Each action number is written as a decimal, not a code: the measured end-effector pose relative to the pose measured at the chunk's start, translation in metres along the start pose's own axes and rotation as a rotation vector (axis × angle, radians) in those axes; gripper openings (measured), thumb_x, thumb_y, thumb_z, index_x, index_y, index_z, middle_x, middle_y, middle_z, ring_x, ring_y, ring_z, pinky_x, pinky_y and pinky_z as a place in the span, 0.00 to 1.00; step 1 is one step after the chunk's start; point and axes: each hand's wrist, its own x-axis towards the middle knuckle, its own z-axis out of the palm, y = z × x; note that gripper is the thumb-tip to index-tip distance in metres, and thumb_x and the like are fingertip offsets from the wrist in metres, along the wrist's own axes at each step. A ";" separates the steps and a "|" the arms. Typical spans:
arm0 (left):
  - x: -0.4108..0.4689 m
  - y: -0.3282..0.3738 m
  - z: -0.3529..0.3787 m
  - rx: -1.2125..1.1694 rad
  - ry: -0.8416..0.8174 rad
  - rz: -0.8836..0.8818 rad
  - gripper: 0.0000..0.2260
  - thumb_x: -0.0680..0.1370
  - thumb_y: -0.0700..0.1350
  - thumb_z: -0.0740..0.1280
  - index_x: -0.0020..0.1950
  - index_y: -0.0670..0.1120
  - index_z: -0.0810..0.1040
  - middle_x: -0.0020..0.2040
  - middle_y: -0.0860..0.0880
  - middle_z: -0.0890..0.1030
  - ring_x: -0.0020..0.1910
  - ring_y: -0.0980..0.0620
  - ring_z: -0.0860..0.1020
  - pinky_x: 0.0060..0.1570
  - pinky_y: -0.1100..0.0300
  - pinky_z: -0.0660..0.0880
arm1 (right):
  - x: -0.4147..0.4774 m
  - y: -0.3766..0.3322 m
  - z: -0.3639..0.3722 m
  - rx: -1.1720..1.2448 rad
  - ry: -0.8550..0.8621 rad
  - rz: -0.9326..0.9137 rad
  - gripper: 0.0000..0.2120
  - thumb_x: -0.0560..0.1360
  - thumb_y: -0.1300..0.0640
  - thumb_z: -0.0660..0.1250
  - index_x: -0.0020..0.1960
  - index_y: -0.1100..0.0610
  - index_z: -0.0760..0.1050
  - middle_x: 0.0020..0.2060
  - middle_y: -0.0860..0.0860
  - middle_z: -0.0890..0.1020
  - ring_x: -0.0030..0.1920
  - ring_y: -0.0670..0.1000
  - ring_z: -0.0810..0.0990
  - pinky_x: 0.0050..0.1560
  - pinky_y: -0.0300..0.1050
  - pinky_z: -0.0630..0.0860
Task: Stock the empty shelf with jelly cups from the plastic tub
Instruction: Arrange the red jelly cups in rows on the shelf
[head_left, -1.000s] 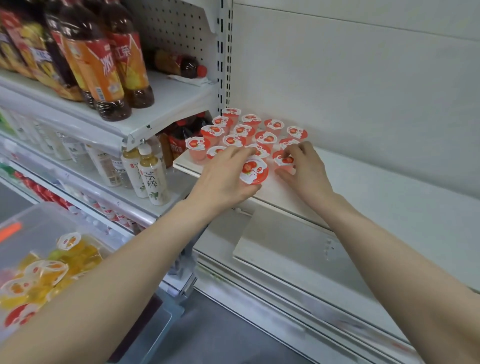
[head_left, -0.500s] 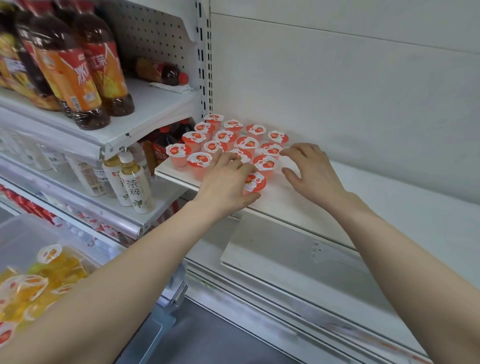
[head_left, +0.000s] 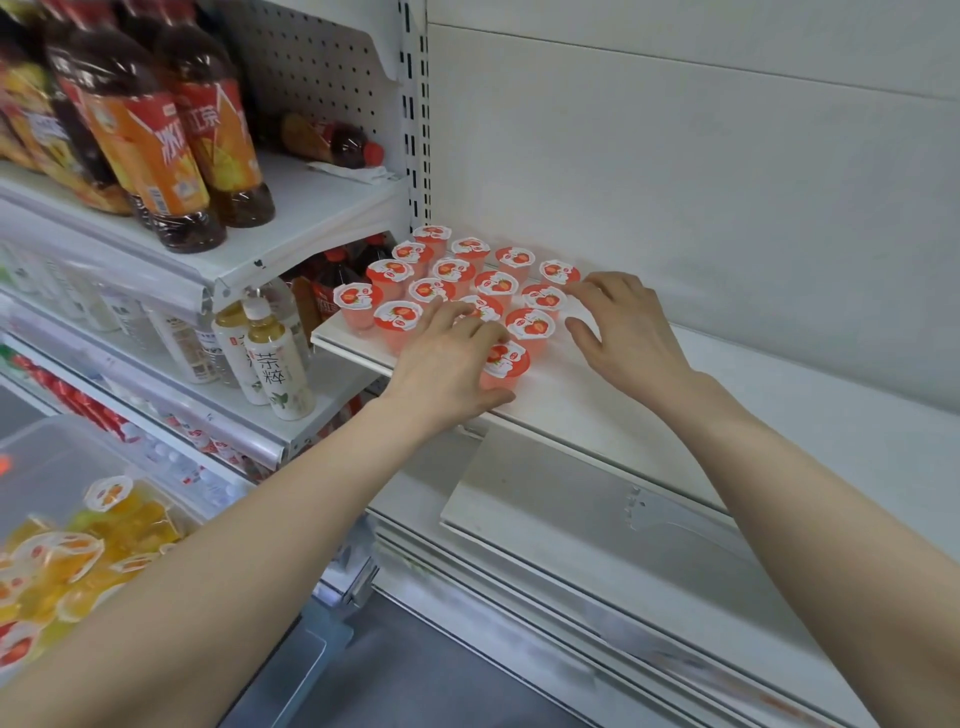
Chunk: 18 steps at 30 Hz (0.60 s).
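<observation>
Several pink strawberry jelly cups stand in rows at the left end of the white shelf. My left hand holds the front jelly cup, which stands upright near the shelf's front edge, thumb at its base and fingers on its left side. My right hand hovers just right of the group with fingers spread, fingertips at the rightmost cups. The clear plastic tub at lower left holds yellow, orange and red jelly cups.
Left of the shelf upright, tall iced tea bottles fill an upper shelf and small tea bottles stand below. The white back panel rises behind the cups. Shelf space stretches bare to the right.
My left hand has set the front cup down upright on the shelf beside the group. My right hand has let go of the rightmost cups and spread open.
</observation>
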 end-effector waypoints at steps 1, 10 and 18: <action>0.000 0.000 -0.001 0.004 0.000 0.009 0.27 0.65 0.59 0.75 0.59 0.49 0.78 0.57 0.47 0.81 0.66 0.42 0.71 0.69 0.42 0.63 | 0.000 0.000 -0.001 -0.001 -0.001 -0.001 0.19 0.76 0.55 0.65 0.66 0.55 0.74 0.60 0.56 0.78 0.61 0.61 0.73 0.59 0.55 0.70; 0.004 -0.015 -0.020 -0.017 0.048 0.014 0.29 0.76 0.64 0.53 0.64 0.46 0.77 0.59 0.46 0.80 0.63 0.44 0.73 0.64 0.49 0.68 | 0.003 -0.010 -0.013 -0.085 -0.018 -0.093 0.19 0.76 0.55 0.63 0.66 0.57 0.74 0.59 0.57 0.78 0.61 0.63 0.75 0.57 0.57 0.71; -0.028 -0.079 -0.063 0.089 0.090 0.079 0.24 0.79 0.59 0.59 0.66 0.45 0.75 0.61 0.45 0.79 0.62 0.44 0.74 0.66 0.48 0.67 | 0.014 -0.074 -0.025 -0.094 0.003 -0.093 0.21 0.77 0.51 0.58 0.67 0.57 0.74 0.59 0.57 0.78 0.61 0.63 0.74 0.59 0.57 0.70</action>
